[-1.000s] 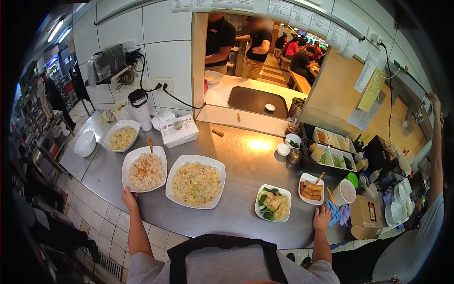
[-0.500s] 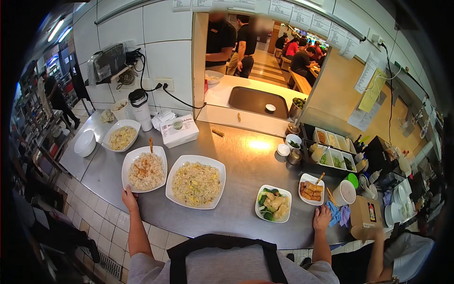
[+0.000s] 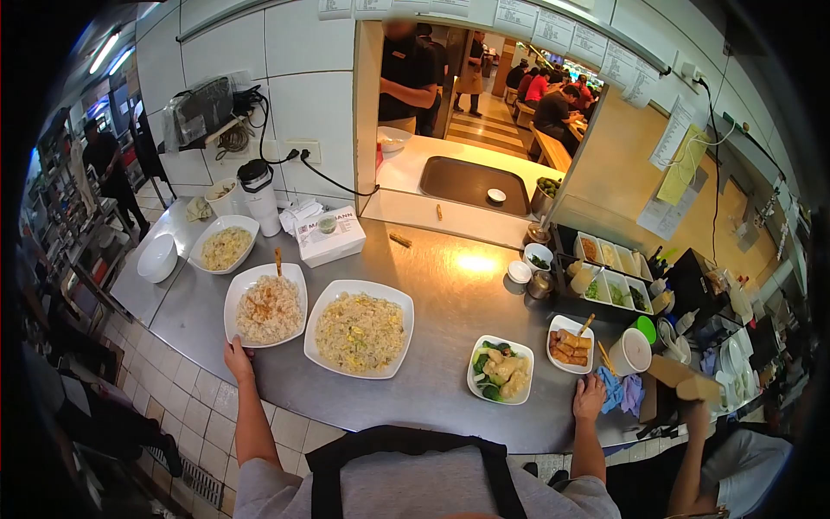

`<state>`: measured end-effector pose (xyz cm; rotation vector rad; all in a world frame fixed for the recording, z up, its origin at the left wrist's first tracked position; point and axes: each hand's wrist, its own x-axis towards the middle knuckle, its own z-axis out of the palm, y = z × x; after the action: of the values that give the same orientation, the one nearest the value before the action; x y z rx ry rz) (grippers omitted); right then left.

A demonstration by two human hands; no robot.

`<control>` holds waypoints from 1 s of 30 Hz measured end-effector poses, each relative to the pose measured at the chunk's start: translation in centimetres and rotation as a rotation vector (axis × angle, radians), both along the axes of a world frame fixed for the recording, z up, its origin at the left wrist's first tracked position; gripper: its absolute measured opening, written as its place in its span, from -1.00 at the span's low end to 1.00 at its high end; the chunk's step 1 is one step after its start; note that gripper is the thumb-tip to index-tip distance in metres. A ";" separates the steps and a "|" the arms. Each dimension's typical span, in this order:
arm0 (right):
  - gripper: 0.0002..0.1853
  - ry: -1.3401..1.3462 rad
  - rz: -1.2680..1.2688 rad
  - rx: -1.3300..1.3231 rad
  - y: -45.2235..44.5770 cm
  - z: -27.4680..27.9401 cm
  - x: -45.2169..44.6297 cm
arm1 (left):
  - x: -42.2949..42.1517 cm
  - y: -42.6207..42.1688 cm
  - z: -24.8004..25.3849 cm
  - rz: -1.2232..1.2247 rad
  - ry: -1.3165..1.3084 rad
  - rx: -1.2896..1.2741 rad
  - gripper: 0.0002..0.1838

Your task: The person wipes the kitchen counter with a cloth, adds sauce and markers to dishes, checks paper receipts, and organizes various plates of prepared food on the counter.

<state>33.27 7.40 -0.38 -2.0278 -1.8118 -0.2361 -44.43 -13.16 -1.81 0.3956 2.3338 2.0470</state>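
My left hand (image 3: 239, 359) rests at the counter's front edge, its fingers against the lower rim of a white bowl of rice with brown topping (image 3: 270, 310). To the right of that bowl is a square dish of fried rice (image 3: 360, 330). My right hand (image 3: 590, 396) lies on the steel counter (image 3: 432, 398), just below a small dish of fried rolls (image 3: 570, 346) and beside a blue cloth (image 3: 610, 392). Left of it stands a dish of greens and pale pieces in sauce (image 3: 501, 372). Neither hand is lifting anything.
A white box (image 3: 330, 238), a tumbler (image 3: 259, 201) and another rice bowl (image 3: 225, 246) stand at the back left. A brown tray (image 3: 474, 183) lies in the pass window. Condiment bins (image 3: 612, 270) line the right. A co-worker's arm (image 3: 692, 458) reaches near a cardboard box.
The co-worker at the right has lowered an arm to the cardboard box, whose flap is now raised. People beyond the window and at the far left have moved. My hands stay in place.
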 end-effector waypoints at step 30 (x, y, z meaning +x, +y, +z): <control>-0.59 -0.007 0.002 0.002 0.3 -0.2 0.2 | 0.0 -0.2 0.0 -0.016 -0.007 0.022 -0.72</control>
<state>33.48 7.69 -0.57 -2.0264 -1.8167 -0.2448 -44.45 -13.34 -1.85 0.4052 2.2988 2.0648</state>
